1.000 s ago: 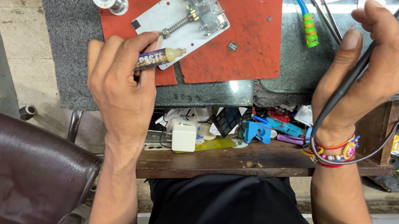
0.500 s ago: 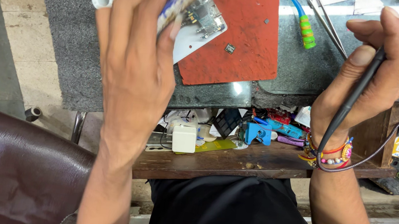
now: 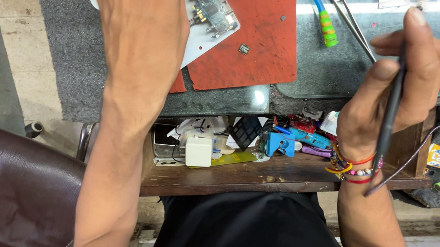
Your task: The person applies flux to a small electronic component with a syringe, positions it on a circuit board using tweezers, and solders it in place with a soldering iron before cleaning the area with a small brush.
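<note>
Grey workbench top (image 3: 351, 62) is seen from above, with a dark brown chair back (image 3: 6, 190) at 8 o'clock and an open wooden drawer (image 3: 258, 176) of small clutter at centre. At 12 o'clock a red work mat (image 3: 255, 42) is laid on the bench, bearing a white plate (image 3: 200, 45) on which a small circuit board (image 3: 212, 9) is clamped. The left hand (image 3: 131, 17) is raised over the mat at 11 o'clock, back toward the camera; its fingers run off the upper edge, so its grip cannot be told. At 2 o'clock the right hand (image 3: 400, 81) is closed pen-like around a thin dark corded tool (image 3: 388, 117), upright, well apart from the board. Beaded bracelets (image 3: 352, 165) are noted on that wrist.
</note>
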